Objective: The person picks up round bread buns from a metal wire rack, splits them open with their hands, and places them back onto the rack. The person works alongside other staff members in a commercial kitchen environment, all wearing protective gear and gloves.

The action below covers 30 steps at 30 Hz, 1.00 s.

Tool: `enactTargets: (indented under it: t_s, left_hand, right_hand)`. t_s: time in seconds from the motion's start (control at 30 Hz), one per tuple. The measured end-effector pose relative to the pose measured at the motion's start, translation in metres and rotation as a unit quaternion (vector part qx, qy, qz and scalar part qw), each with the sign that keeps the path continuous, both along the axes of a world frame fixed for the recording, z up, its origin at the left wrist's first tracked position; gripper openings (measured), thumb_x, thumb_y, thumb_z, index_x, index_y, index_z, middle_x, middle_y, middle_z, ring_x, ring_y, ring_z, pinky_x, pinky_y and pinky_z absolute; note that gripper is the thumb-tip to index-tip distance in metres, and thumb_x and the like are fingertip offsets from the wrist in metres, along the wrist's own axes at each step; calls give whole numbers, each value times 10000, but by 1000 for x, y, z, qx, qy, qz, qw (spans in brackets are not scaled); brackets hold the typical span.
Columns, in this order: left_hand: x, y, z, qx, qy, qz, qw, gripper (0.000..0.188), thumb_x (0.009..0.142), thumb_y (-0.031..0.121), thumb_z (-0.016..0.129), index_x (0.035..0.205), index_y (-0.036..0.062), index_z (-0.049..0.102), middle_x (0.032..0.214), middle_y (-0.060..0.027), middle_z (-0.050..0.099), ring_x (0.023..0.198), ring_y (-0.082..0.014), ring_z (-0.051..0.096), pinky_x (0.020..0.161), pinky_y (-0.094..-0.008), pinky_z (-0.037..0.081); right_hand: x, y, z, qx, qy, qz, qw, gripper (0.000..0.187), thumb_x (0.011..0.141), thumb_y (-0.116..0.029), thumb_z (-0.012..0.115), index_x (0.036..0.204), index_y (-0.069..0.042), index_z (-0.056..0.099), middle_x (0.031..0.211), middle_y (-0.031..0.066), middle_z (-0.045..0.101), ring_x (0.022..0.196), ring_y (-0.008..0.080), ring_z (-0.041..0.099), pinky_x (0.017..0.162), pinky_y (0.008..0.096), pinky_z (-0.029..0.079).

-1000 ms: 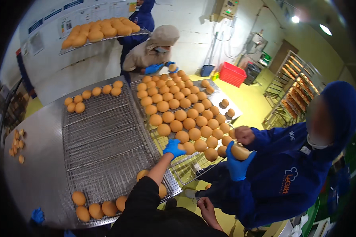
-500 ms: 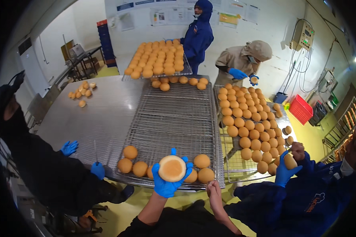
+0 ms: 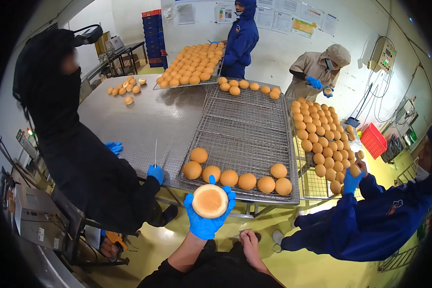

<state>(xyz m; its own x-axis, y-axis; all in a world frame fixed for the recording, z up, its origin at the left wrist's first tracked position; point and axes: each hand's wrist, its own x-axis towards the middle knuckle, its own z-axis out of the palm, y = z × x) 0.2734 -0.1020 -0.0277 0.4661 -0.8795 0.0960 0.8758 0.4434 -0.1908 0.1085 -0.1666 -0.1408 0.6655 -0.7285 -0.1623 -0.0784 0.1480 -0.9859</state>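
One round bun, pale flat underside up, fills the gloved left hand grip; right hand bare, loose.

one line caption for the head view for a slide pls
Left hand in a blue glove holds a round bun underside up over the wire rack; bare right hand hangs below.

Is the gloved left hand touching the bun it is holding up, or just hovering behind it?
Touching. The head view shows the left hand cupping the bun from below, blue fingers wrapped against its rim with no gap.
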Motion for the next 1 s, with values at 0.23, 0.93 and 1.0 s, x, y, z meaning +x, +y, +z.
enactTargets:
  t_s: [0.23,0.93,1.0]
  left_hand:
    - [-9,29,14,48,-162,101,980,721,724,406,593,1338,217,264,1282,-204,367,1171,-378,357,1002,-493,282]
    - [-42,58,40,214,-327,201,898,814,682,478,554,1323,66,269,1191,-219,456,1044,-353,496,894,-472,406]
    - [-40,56,36,209,-338,195,897,818,677,473,560,1321,59,272,1185,-218,459,1036,-352,500,889,-472,411]
  right_hand:
    - [27,15,89,-304,-9,-90,948,118,763,-109,596,742,-48,497,692,51,492,668,209,451,666,330,310]
    - [43,38,130,-589,-72,-142,793,225,631,-140,718,762,-127,535,753,-1,555,708,178,476,692,323,263]
    - [39,41,137,-586,-95,-118,796,216,637,-132,719,748,-127,534,743,-6,559,682,171,470,678,322,259]
